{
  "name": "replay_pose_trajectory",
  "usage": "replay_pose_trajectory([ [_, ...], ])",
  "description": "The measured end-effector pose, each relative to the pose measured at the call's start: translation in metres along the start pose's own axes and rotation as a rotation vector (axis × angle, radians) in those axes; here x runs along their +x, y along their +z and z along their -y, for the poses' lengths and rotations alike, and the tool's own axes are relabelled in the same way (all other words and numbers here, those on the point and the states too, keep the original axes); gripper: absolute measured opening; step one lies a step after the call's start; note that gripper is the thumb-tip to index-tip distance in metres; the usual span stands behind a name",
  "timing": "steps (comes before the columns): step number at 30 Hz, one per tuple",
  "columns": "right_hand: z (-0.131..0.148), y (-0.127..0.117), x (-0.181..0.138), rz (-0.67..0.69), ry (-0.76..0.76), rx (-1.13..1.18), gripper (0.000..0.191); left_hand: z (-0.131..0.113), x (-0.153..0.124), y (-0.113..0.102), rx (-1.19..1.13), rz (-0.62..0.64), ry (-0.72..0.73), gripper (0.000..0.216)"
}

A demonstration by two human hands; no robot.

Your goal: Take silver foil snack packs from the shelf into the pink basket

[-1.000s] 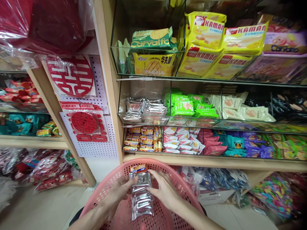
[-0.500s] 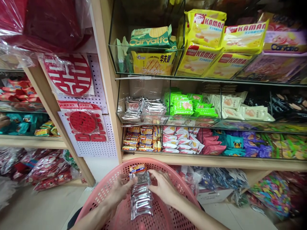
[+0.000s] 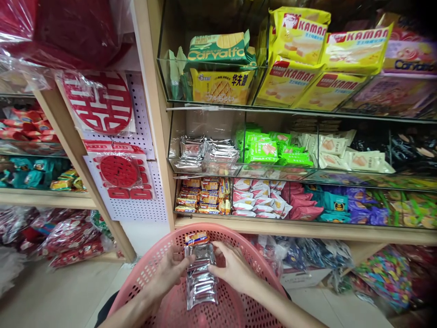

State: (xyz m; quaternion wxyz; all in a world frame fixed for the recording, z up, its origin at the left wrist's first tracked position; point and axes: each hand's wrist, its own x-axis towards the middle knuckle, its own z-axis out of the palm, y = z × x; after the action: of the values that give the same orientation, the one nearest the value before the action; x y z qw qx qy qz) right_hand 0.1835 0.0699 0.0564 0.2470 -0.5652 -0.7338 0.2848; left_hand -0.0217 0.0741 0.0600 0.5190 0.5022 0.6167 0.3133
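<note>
Both my hands are inside a pink perforated plastic basket (image 3: 150, 269) at the bottom centre. My left hand (image 3: 169, 272) and my right hand (image 3: 232, 269) press from either side on a stack of silver foil snack packets (image 3: 200, 278), fingers curled round its edges. An orange and yellow packet (image 3: 197, 238) lies at the far end of the stack, against the basket's far wall. Straight ahead, a glass shelf bin holds more silver foil packets (image 3: 208, 152).
Wooden shelves with glass bins hold green packets (image 3: 264, 148), cream packets (image 3: 341, 152), orange packets (image 3: 201, 196) and yellow Kaman bags (image 3: 300, 59). A white pegboard with red paper decorations (image 3: 118, 171) hangs to the left. Bagged sweets lie under the lowest shelf.
My hands have barely moved on the stack. The view has shifted slightly, and the silver packets sit a little more squared between my hands.
</note>
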Motion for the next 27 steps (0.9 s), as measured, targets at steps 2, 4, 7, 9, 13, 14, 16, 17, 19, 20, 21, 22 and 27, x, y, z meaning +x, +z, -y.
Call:
replay_pose_trajectory([
  [2,0.003,-0.002,-0.001,-0.001,0.001,0.013,0.053,-0.002,-0.003,-0.001,0.031,-0.023,0.052,0.063],
  [4,0.005,-0.003,-0.001,-0.011,0.001,0.028,0.05,-0.003,-0.004,-0.001,0.062,-0.041,0.116,0.06],
  [7,0.005,-0.002,0.0,-0.029,0.002,0.03,0.043,-0.002,-0.001,0.0,0.093,-0.049,0.195,0.052],
  [9,0.003,-0.002,0.001,-0.032,0.004,0.026,0.04,0.001,0.001,0.001,0.108,-0.056,0.224,0.047],
  [13,0.001,-0.001,0.004,-0.038,-0.015,0.051,0.035,0.005,0.006,0.002,0.117,-0.066,0.258,0.044],
  [14,0.001,-0.001,0.005,-0.04,-0.021,0.06,0.034,0.006,0.007,0.003,0.116,-0.069,0.264,0.043],
  [16,0.002,-0.001,0.006,-0.045,-0.033,0.076,0.033,0.008,0.008,0.003,0.12,-0.077,0.276,0.043],
  [17,0.002,-0.001,0.006,-0.046,-0.034,0.084,0.033,0.01,0.009,0.003,0.124,-0.081,0.282,0.042],
  [19,0.003,-0.001,0.006,-0.043,-0.027,0.089,0.038,0.013,0.01,0.003,0.134,-0.084,0.3,0.042],
  [20,0.003,-0.001,0.006,-0.04,-0.02,0.084,0.043,0.015,0.01,0.003,0.14,-0.084,0.309,0.042],
  [21,0.003,-0.001,0.006,-0.036,-0.015,0.076,0.048,0.016,0.011,0.003,0.146,-0.086,0.318,0.044],
  [22,0.003,-0.001,0.005,-0.034,-0.01,0.067,0.052,0.018,0.011,0.003,0.153,-0.088,0.325,0.045],
  [27,0.0,0.002,0.006,-0.052,0.004,0.005,0.056,0.018,0.008,0.0,0.181,-0.083,0.336,0.043],
])
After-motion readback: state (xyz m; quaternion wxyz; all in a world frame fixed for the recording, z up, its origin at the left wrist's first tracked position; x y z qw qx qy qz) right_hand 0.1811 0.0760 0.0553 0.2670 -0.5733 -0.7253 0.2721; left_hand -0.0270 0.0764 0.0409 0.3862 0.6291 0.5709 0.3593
